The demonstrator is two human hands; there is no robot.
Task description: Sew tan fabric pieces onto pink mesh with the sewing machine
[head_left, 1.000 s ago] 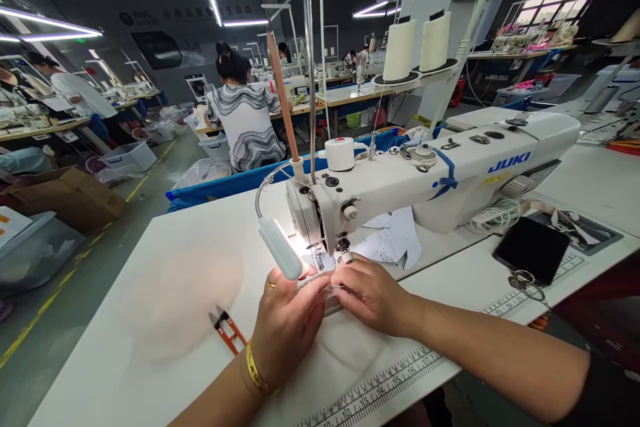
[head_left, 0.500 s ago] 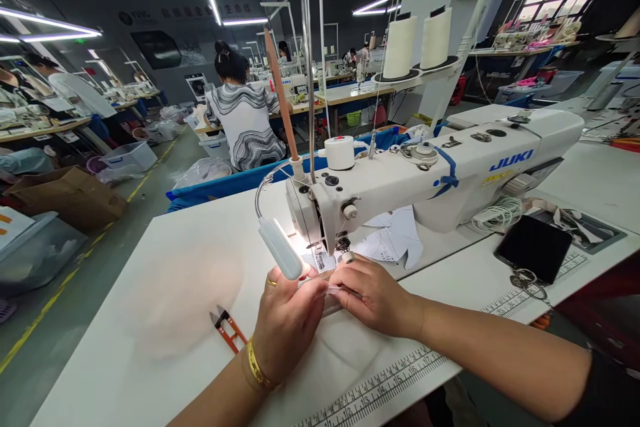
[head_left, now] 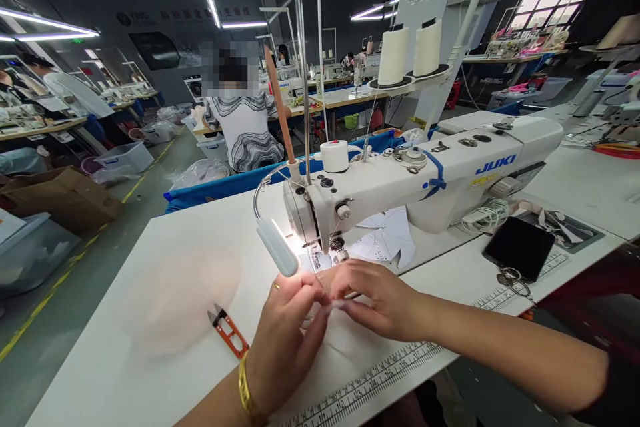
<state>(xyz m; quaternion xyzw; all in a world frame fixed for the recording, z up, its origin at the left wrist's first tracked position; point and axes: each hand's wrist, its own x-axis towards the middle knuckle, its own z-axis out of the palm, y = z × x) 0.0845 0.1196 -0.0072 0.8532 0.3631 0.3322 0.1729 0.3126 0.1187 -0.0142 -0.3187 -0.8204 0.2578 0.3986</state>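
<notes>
Just in front of the needle area of a white sewing machine [head_left: 390,180], my left hand [head_left: 290,327] pinches the edge of a thin, pale sheer fabric [head_left: 345,340]. My right hand [head_left: 380,297] grips the same fabric close beside it, fingers bent together. The fabric's folds are hard to make out against the white table. A lit lamp [head_left: 278,247] hangs over my left fingertips. Orange-handled thread snips [head_left: 230,333] lie left of my left wrist. White paper pieces [head_left: 385,237] with printed lines lie under the machine arm.
A black phone [head_left: 520,247] and keys [head_left: 515,280] lie at the right, near a coiled cord [head_left: 485,215]. A printed ruler [head_left: 380,380] runs along the table's front edge. Thread cones [head_left: 393,57] stand behind the machine. A person [head_left: 245,120] sits beyond the blue cloth trough.
Both hands have shifted slightly toward me, with the fabric edge drawn down from the needle area. The left thumb has dropped lower. The view has shifted a little.
</notes>
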